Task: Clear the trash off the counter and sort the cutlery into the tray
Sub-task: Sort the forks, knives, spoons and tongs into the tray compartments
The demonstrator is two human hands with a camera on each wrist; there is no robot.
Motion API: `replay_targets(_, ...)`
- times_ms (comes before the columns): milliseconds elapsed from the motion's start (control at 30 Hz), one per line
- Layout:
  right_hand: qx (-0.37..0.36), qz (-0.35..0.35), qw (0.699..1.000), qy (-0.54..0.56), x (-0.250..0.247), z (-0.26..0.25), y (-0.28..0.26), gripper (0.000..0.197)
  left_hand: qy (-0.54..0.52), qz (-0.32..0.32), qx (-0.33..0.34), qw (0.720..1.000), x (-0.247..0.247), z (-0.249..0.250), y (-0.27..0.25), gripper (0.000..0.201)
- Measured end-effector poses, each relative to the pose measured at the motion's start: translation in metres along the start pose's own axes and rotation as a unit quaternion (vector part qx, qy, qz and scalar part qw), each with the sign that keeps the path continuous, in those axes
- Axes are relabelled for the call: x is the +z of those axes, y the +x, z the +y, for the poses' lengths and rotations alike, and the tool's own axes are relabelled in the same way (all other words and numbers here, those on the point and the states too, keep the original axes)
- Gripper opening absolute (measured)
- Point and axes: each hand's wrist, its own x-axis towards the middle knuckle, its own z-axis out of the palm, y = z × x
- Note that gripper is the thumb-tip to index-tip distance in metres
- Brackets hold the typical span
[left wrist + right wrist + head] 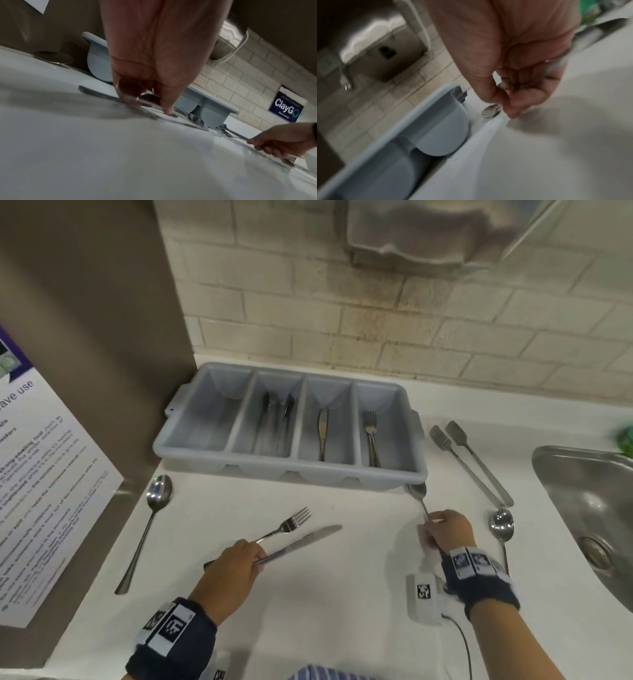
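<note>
A grey four-slot cutlery tray (411,474) stands at the back of the white counter (325,594); its slots hold spoons, a knife and forks, and the leftmost slot is bare. My left hand (239,563) grips a fork (291,523) by the handle, with a knife (308,539) lying right beside it under the fingers. My right hand (443,529) pinches the handle of a spoon (418,493) whose bowl lies against the tray's front right corner; the spoon bowl (490,111) rests on the counter. In the left wrist view my left hand (145,97) curls over the cutlery.
A large spoon (150,518) lies at the left by a steel panel carrying a poster. Metal tongs (469,460) and another spoon (503,529) lie right of the tray. A steel sink (589,508) fills the right. A paper towel dispenser (411,231) hangs above.
</note>
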Motion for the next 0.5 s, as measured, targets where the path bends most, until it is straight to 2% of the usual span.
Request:
replay_targets(67,-0.030,0.036,0.998,0.045,0.001,0.019,-0.016,0.028,-0.043,-0.007,0.031,0.999,-0.013,0.010,-0.007,0.009)
replay_targets(133,-0.049,0.075,0.993,0.074,0.003,0.035,-0.040,0.028,-0.141,0.002,0.048,0.989,-0.032,0.027,-0.007,0.009)
replay_targets(200,-0.068,0.076,0.990,0.098,0.007,0.047,-0.063,0.027,-0.225,0.070,0.058,0.970,-0.051,0.050,0.006,0.011)
replay_targets(267,-0.082,0.075,0.988,0.110,0.009,0.054,-0.082,0.026,-0.254,0.133,0.052,0.957,-0.065,0.073,0.032,0.017)
replay_targets(333,-0.095,0.076,0.986,0.116,0.010,0.058,-0.097,0.025,-0.255,0.150,0.037,0.955,-0.068,0.090,0.070,0.028)
replay_targets(400,-0.104,0.071,0.984,0.127,0.013,0.057,-0.108,0.027,-0.222,0.124,0.019,0.967,-0.063,0.104,0.115,0.035)
replay_targets(500,-0.128,0.064,0.982,0.123,0.015,0.050,-0.121,0.046,-0.122,0.073,0.004,0.990,-0.050,0.124,0.171,0.042)
